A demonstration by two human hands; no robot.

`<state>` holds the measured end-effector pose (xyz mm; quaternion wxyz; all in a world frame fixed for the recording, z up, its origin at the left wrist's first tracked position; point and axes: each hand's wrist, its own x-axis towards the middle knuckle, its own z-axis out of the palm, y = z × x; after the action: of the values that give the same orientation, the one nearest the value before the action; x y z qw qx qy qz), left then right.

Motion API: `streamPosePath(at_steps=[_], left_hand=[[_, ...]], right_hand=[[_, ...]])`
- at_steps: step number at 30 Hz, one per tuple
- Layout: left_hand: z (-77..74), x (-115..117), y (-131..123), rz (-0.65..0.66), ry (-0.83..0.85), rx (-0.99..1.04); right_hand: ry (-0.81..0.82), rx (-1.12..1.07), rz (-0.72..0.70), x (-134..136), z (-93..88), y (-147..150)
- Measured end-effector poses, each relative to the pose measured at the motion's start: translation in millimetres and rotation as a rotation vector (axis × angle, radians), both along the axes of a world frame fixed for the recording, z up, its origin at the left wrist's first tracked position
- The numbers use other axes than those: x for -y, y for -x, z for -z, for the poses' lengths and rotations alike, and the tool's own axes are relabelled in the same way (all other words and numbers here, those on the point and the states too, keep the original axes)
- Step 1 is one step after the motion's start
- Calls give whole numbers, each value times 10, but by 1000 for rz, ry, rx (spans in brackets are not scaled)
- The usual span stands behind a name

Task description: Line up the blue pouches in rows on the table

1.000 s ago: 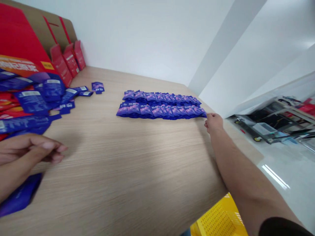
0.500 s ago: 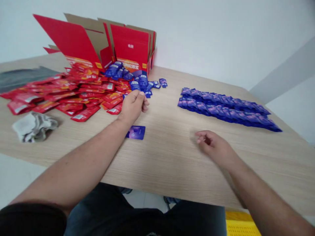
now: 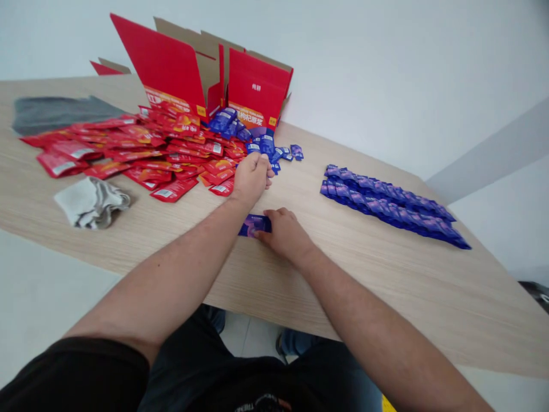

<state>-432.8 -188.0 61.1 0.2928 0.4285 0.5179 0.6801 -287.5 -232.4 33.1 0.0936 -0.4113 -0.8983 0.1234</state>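
A person's black sleeve (image 3: 72, 372) and dark trousers (image 3: 240, 366) fill the foreground as both bare forearms reach across a light wood-grain table (image 3: 386, 297). The right hand (image 3: 283, 233) rests palm down at the near middle of the table, its fingers lying over the right end of a single purple sachet (image 3: 254, 226); the thumb is out of sight, so whether the sachet is pinched cannot be told. The sachet lies flat, just beside the hand and below the left hand (image 3: 252, 178), which is curled into a closed fist, knuckles up. Whether that fist holds anything cannot be told. It sits at the edge of a loose heap of blue sachets (image 3: 266, 146), which runs into a wide spill of red sachets (image 3: 171, 154). A crumpled grey-white cloth (image 3: 91, 203) lies near the spill's front edge. To the right, well apart from the hands, blue-purple sachets stand overlapped in two neat, slanting rows (image 3: 386, 209). At the far side of the table, an open red cardboard carton (image 3: 257, 88) stands behind the heap, flaps raised, with a dark grey sheet (image 3: 60, 113) lying flat to the left.
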Motion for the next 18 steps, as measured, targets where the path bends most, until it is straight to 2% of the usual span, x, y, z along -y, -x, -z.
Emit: streamPosePath(at_steps=[4,8,11,15,18], left_hand=[[7,-1,-9,19,-10,-1],[-61,80,-43,58,38,-37],[-87,122,-63,91,41,-68],[-30,66,-68,-4,3,-96],[24,14,-50,-4,-5,-123]], right_hand=[[150,-37,66,-46,-22,-10],[235,-88,98,-92,-36,-135],[263,-133,110,-100,-17,-230],[258,-150,162,-48,-4,-387],[233,-147,184,24,-24,-626]])
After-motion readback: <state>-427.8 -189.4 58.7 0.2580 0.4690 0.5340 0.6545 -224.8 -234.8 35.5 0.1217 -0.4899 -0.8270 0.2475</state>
